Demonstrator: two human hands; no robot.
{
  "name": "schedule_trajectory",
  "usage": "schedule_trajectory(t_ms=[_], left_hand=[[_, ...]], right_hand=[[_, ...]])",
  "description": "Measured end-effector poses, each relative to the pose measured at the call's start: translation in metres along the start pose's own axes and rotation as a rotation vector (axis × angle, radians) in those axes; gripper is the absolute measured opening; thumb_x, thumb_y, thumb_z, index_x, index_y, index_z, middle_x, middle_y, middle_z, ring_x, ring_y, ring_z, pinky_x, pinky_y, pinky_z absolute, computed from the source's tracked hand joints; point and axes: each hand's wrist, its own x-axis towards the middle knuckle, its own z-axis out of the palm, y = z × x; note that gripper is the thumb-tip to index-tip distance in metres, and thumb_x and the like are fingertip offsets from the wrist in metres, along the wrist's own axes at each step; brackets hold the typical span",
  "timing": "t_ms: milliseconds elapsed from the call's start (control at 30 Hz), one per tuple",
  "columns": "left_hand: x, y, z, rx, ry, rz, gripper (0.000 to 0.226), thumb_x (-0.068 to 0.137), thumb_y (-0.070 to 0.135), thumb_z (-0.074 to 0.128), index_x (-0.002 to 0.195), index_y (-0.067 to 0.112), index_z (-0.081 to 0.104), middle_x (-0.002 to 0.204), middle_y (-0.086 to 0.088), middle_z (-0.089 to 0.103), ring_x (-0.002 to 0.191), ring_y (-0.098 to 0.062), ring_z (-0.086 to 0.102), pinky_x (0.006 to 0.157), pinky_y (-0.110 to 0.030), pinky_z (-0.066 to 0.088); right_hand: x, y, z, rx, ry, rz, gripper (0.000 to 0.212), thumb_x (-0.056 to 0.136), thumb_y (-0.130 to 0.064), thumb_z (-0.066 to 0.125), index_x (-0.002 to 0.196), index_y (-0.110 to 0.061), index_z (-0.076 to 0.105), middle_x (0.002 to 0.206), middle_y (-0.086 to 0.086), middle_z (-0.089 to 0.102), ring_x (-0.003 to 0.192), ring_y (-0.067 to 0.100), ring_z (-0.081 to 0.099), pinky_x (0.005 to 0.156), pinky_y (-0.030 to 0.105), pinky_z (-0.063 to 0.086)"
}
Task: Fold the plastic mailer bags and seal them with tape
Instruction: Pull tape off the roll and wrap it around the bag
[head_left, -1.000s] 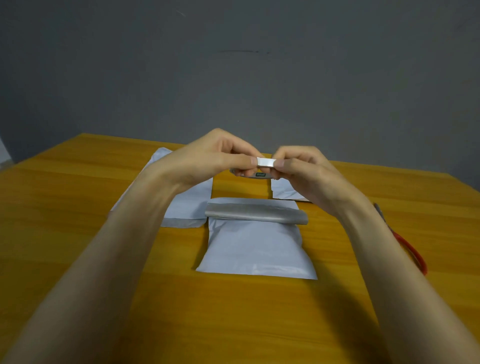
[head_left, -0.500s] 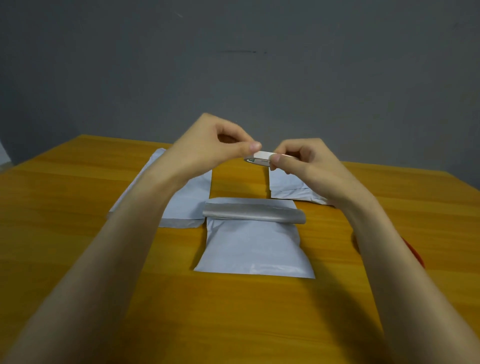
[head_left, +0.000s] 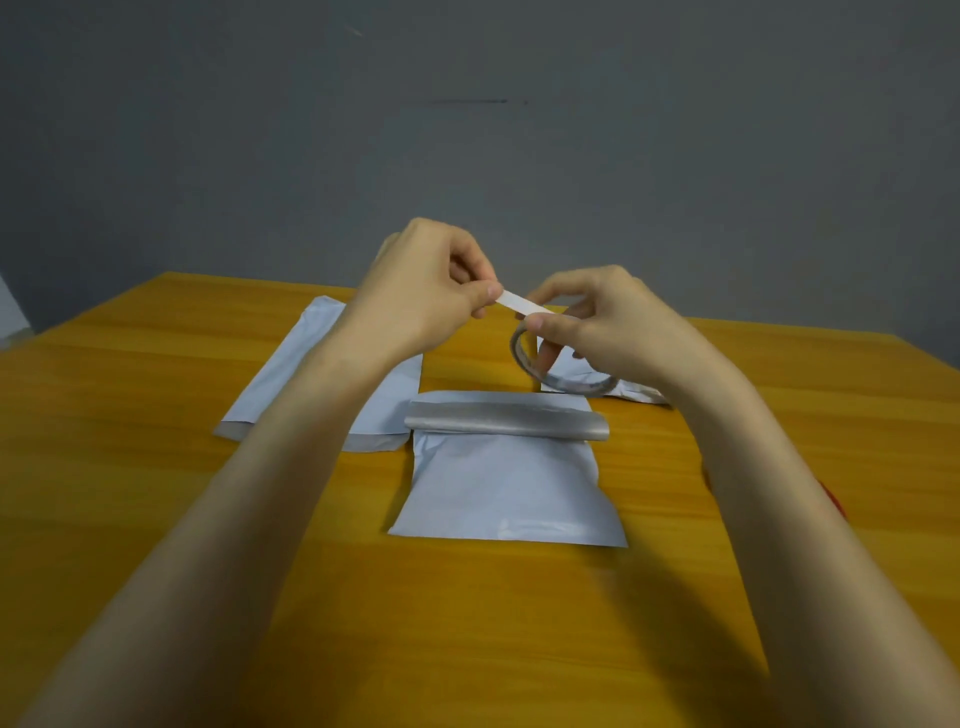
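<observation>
A white mailer bag (head_left: 506, 488) lies in the middle of the table, its top edge folded over into a grey flap (head_left: 506, 423). Above it, my right hand (head_left: 608, 322) holds a thin roll of tape (head_left: 524, 358), tilted so its ring shows. My left hand (head_left: 431, 291) pinches the free end of a white tape strip (head_left: 522, 304) pulled a short way off the roll. Both hands hover over the table, apart from the bag.
A flat white mailer (head_left: 311, 384) lies at the left under my left forearm. Another mailer (head_left: 613, 384) lies behind the roll at the right. A red-handled tool (head_left: 831, 501) peeks out beside my right forearm. The wooden table (head_left: 156, 467) ends at a grey wall.
My hands have moved apart. The left hand rose and drew a strip of tape from the roll, and the right hand turned the roll so its ring faces me.
</observation>
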Motion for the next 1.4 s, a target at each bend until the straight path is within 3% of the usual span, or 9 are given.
schedule_trajectory(t_ms=[133, 267, 367, 467, 600, 933, 1133, 1300, 1400], left_hand=[[-0.001, 0.0, -0.004, -0.1, -0.051, -0.037, 0.011, 0.084, 0.016, 0.067, 0.075, 0.019, 0.063, 0.068, 0.001, 0.067, 0.065, -0.006, 0.065, 0.072, -0.024, 0.053], [-0.001, -0.014, -0.003, -0.363, -0.131, -0.254, 0.014, 0.09, 0.025, 0.059, 0.095, 0.013, 0.065, 0.09, -0.002, 0.071, 0.077, -0.007, 0.068, 0.075, -0.023, 0.055], [-0.003, -0.044, 0.003, 0.081, -0.142, -0.348, 0.031, 0.094, 0.032, 0.052, 0.095, 0.005, 0.065, 0.093, -0.011, 0.066, 0.078, -0.015, 0.059, 0.078, -0.031, 0.048], [-0.016, -0.07, 0.014, 0.422, -0.34, -0.453, 0.043, 0.094, 0.042, 0.048, 0.069, 0.008, 0.057, 0.073, -0.007, 0.056, 0.075, -0.018, 0.05, 0.07, -0.028, 0.039], [-0.023, -0.08, 0.025, 0.304, -0.275, -0.475, 0.048, 0.092, 0.041, 0.052, 0.056, 0.011, 0.046, 0.055, -0.005, 0.043, 0.055, -0.014, 0.042, 0.053, -0.022, 0.031], [-0.02, -0.083, 0.027, 0.448, -0.181, -0.408, 0.045, 0.087, 0.042, 0.059, 0.055, 0.013, 0.046, 0.055, -0.005, 0.043, 0.055, -0.013, 0.039, 0.059, -0.027, 0.034], [-0.02, -0.078, 0.024, 0.274, -0.22, -0.387, 0.033, 0.084, 0.032, 0.065, 0.059, 0.012, 0.056, 0.06, -0.005, 0.049, 0.06, -0.013, 0.043, 0.057, -0.022, 0.035], [-0.024, -0.07, 0.016, -0.109, -0.106, -0.302, 0.017, 0.084, 0.014, 0.066, 0.069, 0.019, 0.06, 0.079, 0.0, 0.061, 0.079, -0.011, 0.055, 0.072, -0.017, 0.045], [-0.026, -0.069, 0.014, -0.347, -0.089, -0.343, 0.012, 0.083, 0.011, 0.066, 0.074, 0.017, 0.061, 0.085, -0.003, 0.065, 0.088, -0.016, 0.061, 0.079, -0.019, 0.049]], right_hand=[[-0.002, -0.002, -0.005, 0.245, -0.034, 0.071, 0.015, 0.093, -0.023, 0.057, 0.085, -0.021, 0.069, 0.063, 0.001, 0.065, 0.05, 0.004, 0.051, 0.047, 0.015, 0.044], [-0.002, 0.002, -0.007, 0.097, 0.008, 0.141, 0.021, 0.091, -0.029, 0.059, 0.073, -0.024, 0.069, 0.059, -0.002, 0.056, 0.048, 0.007, 0.039, 0.048, 0.021, 0.035], [-0.001, 0.007, -0.007, -0.002, 0.027, 0.179, 0.021, 0.091, -0.03, 0.06, 0.072, -0.026, 0.069, 0.081, 0.002, 0.068, 0.068, 0.017, 0.051, 0.056, 0.028, 0.037], [-0.001, 0.008, -0.008, -0.029, 0.035, 0.192, 0.017, 0.09, -0.029, 0.061, 0.08, -0.022, 0.072, 0.092, 0.0, 0.07, 0.081, 0.012, 0.058, 0.061, 0.025, 0.039], [-0.001, 0.004, -0.008, -0.057, 0.005, 0.177, 0.016, 0.089, -0.029, 0.062, 0.082, -0.02, 0.072, 0.087, -0.007, 0.063, 0.071, 0.0, 0.048, 0.058, 0.015, 0.035], [-0.001, 0.008, -0.011, -0.078, -0.009, 0.191, 0.017, 0.091, -0.028, 0.061, 0.079, -0.02, 0.07, 0.095, -0.003, 0.065, 0.072, 0.003, 0.048, 0.055, 0.017, 0.034], [0.0, 0.01, -0.01, -0.088, -0.037, 0.195, 0.017, 0.09, -0.027, 0.061, 0.079, -0.019, 0.071, 0.093, -0.003, 0.065, 0.075, 0.006, 0.05, 0.056, 0.018, 0.037], [-0.002, 0.011, -0.011, -0.072, -0.042, 0.198, 0.019, 0.088, -0.03, 0.063, 0.077, -0.018, 0.073, 0.1, 0.005, 0.07, 0.082, 0.018, 0.053, 0.056, 0.025, 0.039], [-0.004, 0.007, -0.01, -0.032, -0.035, 0.2, 0.022, 0.085, -0.036, 0.066, 0.07, -0.02, 0.072, 0.093, 0.003, 0.07, 0.076, 0.011, 0.052, 0.055, 0.022, 0.04]])
